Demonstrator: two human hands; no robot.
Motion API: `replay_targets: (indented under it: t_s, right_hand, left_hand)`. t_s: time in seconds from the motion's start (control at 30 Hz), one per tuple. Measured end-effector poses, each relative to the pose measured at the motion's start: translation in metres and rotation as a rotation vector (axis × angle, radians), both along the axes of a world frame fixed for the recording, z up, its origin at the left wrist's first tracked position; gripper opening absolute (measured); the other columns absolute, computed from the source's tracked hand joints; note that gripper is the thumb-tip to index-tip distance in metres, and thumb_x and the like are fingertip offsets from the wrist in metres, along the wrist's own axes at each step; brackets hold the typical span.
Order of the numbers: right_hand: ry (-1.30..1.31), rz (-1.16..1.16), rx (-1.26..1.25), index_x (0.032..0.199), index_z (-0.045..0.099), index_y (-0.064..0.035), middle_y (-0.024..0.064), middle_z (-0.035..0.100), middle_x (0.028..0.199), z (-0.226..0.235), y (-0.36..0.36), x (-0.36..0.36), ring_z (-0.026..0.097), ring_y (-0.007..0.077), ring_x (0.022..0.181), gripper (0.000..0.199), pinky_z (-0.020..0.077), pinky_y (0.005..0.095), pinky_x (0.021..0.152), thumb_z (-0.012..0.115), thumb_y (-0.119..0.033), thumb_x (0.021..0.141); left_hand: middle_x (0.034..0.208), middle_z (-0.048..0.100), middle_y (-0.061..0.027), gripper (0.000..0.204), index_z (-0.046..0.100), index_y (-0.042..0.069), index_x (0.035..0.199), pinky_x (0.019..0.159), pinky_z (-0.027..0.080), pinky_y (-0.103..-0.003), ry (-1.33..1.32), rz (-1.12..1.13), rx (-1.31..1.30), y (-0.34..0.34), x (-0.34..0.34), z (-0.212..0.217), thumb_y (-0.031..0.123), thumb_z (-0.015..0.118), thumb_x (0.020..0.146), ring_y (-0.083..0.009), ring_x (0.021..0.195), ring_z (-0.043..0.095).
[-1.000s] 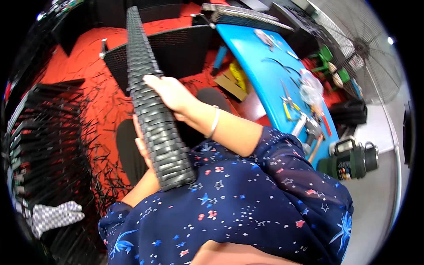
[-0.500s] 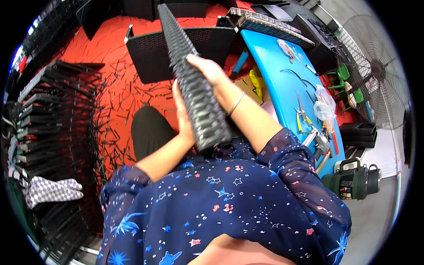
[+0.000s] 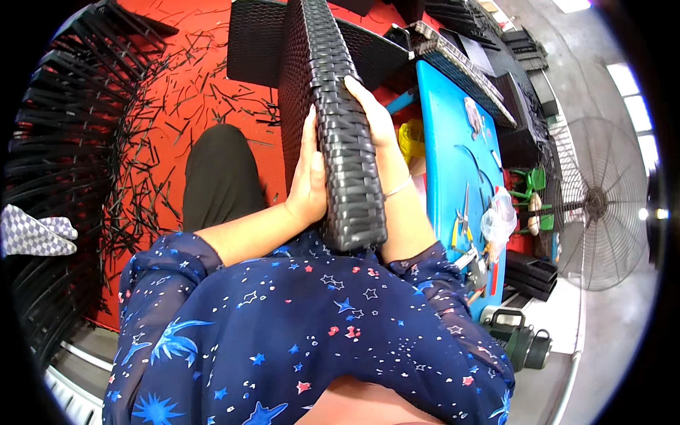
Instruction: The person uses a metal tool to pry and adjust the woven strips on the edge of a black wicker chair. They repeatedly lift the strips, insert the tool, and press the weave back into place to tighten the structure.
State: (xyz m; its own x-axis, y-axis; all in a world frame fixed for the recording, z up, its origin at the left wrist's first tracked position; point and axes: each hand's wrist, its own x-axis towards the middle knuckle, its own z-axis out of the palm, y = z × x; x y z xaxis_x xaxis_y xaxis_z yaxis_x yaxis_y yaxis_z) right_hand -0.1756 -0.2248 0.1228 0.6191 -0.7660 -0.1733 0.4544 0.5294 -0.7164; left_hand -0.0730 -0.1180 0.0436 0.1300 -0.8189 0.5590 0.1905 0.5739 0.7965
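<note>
A long black panel woven from flat plastic strips (image 3: 347,156) stands on edge before my body, its near end close to my waist and its far end running out at the top. My left hand (image 3: 309,180) presses its left face, fingers pointing away from me. On the other side my right hand (image 3: 374,117) lies along the right face, with the thumb over the top edge. The panel is clasped between both hands. Most of my right fingers are hidden behind it.
To the right a blue table (image 3: 439,149) bears pliers (image 3: 463,230) and a clear plastic bag (image 3: 499,219). Beyond are a large fan (image 3: 595,205) and a green flask (image 3: 511,340). Black frames (image 3: 64,134) stack up at left, with a checkered cloth (image 3: 35,232). Cut strips (image 3: 142,177) litter the red floor.
The panel has swung upright and its far end has shifted right, showing more of its left face. Both hands have moved along with it, still gripping. My view has turned somewhat.
</note>
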Motion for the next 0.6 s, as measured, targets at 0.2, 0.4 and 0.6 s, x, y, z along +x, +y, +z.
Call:
replay_targets:
  t_s: [0.2,0.4,0.6]
  right_hand:
    - [-0.045,-0.043,0.092,0.121,0.065,0.0035,0.0161,0.074,0.104,0.005,0.009,0.02,0.074,0.0233,0.085,0.036,0.0626,0.0358,0.078,0.051,-0.027,0.106]
    - [0.037,-0.19,0.044,0.113,0.067,0.0019,0.0105,0.073,0.095,0.013,0.023,0.001,0.07,0.0177,0.075,0.034,0.0597,0.0305,0.07,0.056,-0.029,0.105]
    - [0.11,-0.388,-0.135,0.108,0.075,0.0024,0.0051,0.074,0.102,0.013,0.037,-0.007,0.066,0.0113,0.091,0.034,0.0529,0.0292,0.085,0.065,-0.03,0.102]
  left_hand:
    - [0.162,0.026,-0.0262,0.08,0.003,-0.007,0.161,0.122,0.025,-0.042,0.059,-0.098,0.071,0.009,0.023,0.006,0.049,0.026,0.108,-0.0345,0.15,0.031]
    - [0.163,0.024,-0.0238,0.101,0.003,-0.004,0.161,0.122,0.025,-0.042,0.216,-0.253,0.23,0.009,0.005,0.005,0.068,0.037,0.1,-0.0321,0.15,0.03]
    - [0.146,0.049,-0.0128,0.053,0.032,0.01,0.155,0.107,0.046,-0.04,0.051,0.104,0.507,0.011,0.009,0.004,0.032,0.042,0.108,-0.0236,0.127,0.054]
